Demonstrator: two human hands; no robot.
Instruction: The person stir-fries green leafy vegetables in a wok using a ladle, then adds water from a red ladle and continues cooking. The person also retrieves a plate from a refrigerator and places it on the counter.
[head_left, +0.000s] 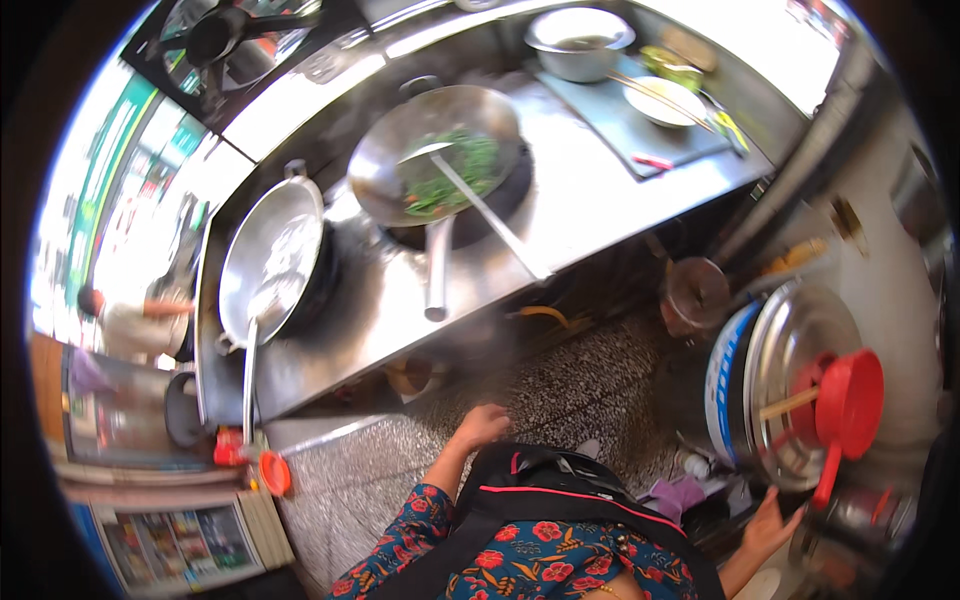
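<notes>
My left hand (482, 427) hangs in front of the black apron, its fingers loosely curled; whether it holds anything cannot be told. At the lower right my right hand (766, 529) has its fingers spread, with nothing in it, just below a large lidded metal pot (840, 315). A red plastic ladle (847, 405) and a wooden-handled utensil lie on that lid, close above the hand. On the steel stove counter, a wok (367, 172) holds chopped green vegetables (476, 161) and a long-handled metal ladle (487, 214). Left of it, a second wok (240, 262) stands tilted with a ladle in it.
A blue cutting board (574, 97) at the counter's far right bears a metal basin (580, 45), a white bowl (660, 109) with chopsticks and a red-handled tool. A person (142, 322) is beyond the counter at left. A glass-fronted cabinet (180, 544) stands lower left; a purple cloth (675, 497) lies low at right.
</notes>
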